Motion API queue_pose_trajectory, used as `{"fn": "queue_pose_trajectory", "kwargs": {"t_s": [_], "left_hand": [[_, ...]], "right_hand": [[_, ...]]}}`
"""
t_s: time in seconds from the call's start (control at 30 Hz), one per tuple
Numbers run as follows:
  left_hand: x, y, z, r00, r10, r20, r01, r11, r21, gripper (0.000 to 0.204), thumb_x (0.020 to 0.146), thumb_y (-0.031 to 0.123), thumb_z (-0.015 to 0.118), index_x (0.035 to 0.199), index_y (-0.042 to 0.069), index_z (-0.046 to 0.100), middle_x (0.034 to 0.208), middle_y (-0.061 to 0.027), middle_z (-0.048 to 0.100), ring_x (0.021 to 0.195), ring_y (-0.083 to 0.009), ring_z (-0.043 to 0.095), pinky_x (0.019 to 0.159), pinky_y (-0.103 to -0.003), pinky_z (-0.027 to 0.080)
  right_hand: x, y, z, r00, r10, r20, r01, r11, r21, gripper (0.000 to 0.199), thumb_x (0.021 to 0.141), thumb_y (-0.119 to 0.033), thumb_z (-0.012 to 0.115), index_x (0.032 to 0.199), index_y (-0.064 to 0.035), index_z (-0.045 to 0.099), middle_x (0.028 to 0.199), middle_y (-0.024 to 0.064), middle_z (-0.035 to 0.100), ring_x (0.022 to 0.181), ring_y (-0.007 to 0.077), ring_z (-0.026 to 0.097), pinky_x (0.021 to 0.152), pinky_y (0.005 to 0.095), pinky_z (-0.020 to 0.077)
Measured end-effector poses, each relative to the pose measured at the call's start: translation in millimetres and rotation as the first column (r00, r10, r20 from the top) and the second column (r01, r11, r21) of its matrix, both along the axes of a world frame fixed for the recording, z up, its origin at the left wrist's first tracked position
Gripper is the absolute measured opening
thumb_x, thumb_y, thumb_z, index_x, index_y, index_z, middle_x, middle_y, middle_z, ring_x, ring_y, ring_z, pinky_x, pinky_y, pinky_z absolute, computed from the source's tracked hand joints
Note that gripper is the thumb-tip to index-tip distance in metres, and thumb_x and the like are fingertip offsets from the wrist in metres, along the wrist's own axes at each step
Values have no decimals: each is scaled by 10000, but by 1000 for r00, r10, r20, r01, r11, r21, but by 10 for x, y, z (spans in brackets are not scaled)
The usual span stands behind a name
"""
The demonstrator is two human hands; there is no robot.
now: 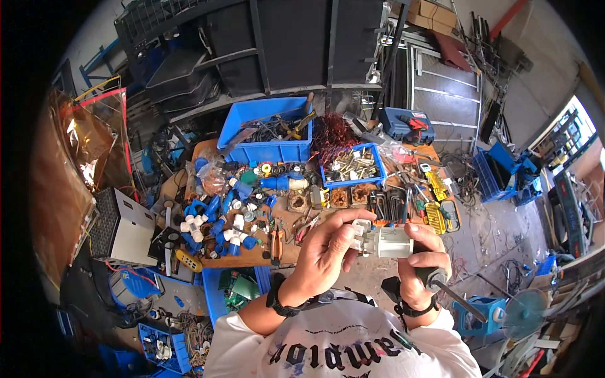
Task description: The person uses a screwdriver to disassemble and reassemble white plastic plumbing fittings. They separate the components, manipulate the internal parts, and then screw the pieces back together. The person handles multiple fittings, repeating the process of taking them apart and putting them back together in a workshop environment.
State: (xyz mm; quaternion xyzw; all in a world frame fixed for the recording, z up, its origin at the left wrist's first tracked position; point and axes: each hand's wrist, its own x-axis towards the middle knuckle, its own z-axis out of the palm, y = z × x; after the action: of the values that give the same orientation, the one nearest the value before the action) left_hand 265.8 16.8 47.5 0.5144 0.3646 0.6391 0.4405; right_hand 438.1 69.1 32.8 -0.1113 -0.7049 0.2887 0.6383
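Probably an electrical repair workshop: cluttered workbench [252, 257], blue parts bins [268, 151], pliers [276, 242].

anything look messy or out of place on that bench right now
The workbench is heaped with loose blue and white plugs, pliers and small parts, none sorted. The left hand and right hand hold a white plug part; the right hand also grips a screwdriver. Nothing looks spilled or broken.

Brown cardboard boxes [433, 14] stacked at top, up on rack behind desk. Clear plastic bag [213, 178] with small parts at desk's left end, just under big blue bin. Another crinkly clear bag [398, 151] right of small blue tray. No screens or signs I can spot.
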Motion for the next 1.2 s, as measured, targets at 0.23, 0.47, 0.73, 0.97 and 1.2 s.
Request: {"fn": "queue_pose_trajectory", "kwargs": {"t_s": [0.23, 0.47, 0.73, 0.97, 1.2], "left_hand": [[46, 36, -33, 1000, 29, 11, -29, 1000, -12, 377, 1019, 315, 382, 1177, 18, 553, 924, -16, 597, 546, -24, 462, 460, -170, 371], [67, 71, -59, 1000, -3, 5, 3, 1000, -22, 370, 1025, 307, 361, 1174, 21, 542, 1040, -44, 610, 569, -36, 481, 493, -180, 407], [42, 139, -148, 940, -161, 301, 210, 968, -139, 483, 1017, 411, 298, 1201, 8, 489, 903, -107, 576, 594, -138, 537, 478, -251, 448], [24, 198, -120, 663, -208, 719, 484, 852, -200, 413, 1015, 406, 327, 1102, 54, 525, 878, -65, 552, 578, -116, 529, 387, -244, 419], [317, 192, -119, 892, -29, 452, 189, 931, -313, 303, 1003, 379, 412, 904, 100, 475, 788, -17, 496, 480, -33, 373, 358, -171, 300]], "right_hand": [[0, 63, -7, 1000, -27, 14, 26, 998, 54, 264, 645, 101, 670, 829, -65, 580, 1132, 188, 635, 972, 349, 621, 821, 413, 506], [94, 103, -8, 997, -22, 71, 15, 995, 95, 269, 621, 77, 679, 835, -59, 586, 1096, 206, 644, 952, 357, 623, 810, 412, 508], [133, 47, -93, 947, 157, -279, -266, 869, -416, 303, 728, 134, 597, 926, -71, 495, 1252, 224, 524, 987, 259, 599, 688, 339, 543], [150, 122, -85, 918, 157, -364, -353, 741, -571, 255, 792, 58, 615, 969, -73, 485, 1226, 204, 524, 944, 202, 591, 650, 278, 537], [-86, 75, -102, 919, -60, -391, -297, 549, -782, 175, 826, 0, 628, 938, -61, 509, 931, 89, 587, 742, 182, 618, 547, 267, 513]]}}
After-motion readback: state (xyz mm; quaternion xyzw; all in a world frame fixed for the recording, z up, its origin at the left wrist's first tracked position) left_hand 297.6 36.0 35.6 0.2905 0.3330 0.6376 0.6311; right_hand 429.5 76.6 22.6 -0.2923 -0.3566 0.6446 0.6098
